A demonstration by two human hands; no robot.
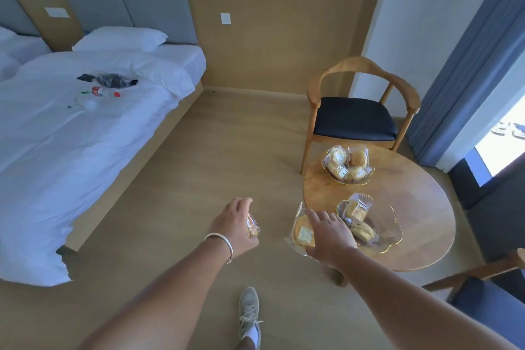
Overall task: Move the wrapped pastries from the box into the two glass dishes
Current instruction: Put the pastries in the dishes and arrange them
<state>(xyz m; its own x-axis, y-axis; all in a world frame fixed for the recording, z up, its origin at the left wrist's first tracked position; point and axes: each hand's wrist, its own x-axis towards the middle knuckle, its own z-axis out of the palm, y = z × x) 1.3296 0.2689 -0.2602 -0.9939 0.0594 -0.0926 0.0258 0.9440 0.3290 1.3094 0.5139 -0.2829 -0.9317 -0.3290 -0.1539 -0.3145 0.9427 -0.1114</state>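
- The person is mid-delivery: the right hand (331, 236) is closed on a wrapped pastry (303, 231) just short of the near dish (390, 236).
- The left hand (237, 226) is curled around a smaller pastry (252, 225), over the floor, well left of the table (420, 193).
- The near dish holds a few pastries; the far dish (348, 166) looks fuller.
- The box is out of sight.
- Next, judging by this, the right hand must reach over the rim and let go, then the left follows.
- A pale label shows on the right-hand wrapper; its writing is too blurred to read.
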